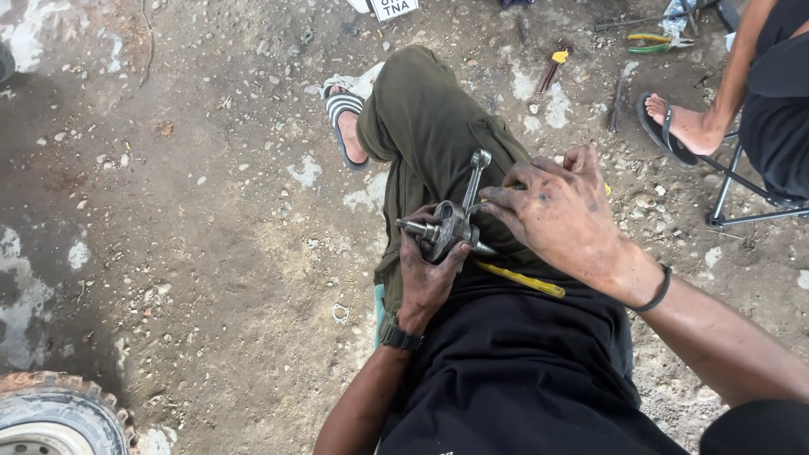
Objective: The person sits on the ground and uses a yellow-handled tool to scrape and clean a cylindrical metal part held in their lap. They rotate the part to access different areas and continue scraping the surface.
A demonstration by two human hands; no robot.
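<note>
My left hand (425, 274) grips a greasy metal crankshaft (447, 227) over my thigh, its connecting rod (476, 177) pointing up and away. My right hand (560, 211) rests against the crankshaft's right side, fingertips touching the rod near its base. A yellow-handled tool (522, 280) lies under my right hand across my lap; how the hand holds it is hidden. Both hands are dark with grease. A watch sits on my left wrist and a black band on my right.
I sit on dirt and gravel ground (211, 211), my olive-trousered leg (430, 126) stretched out to a striped sandal (341, 118). Another person (758, 93) sits on a folding stool at the right. Pliers (657, 42) and screwdrivers lie at the top. A knobby tyre (55, 413) is bottom left.
</note>
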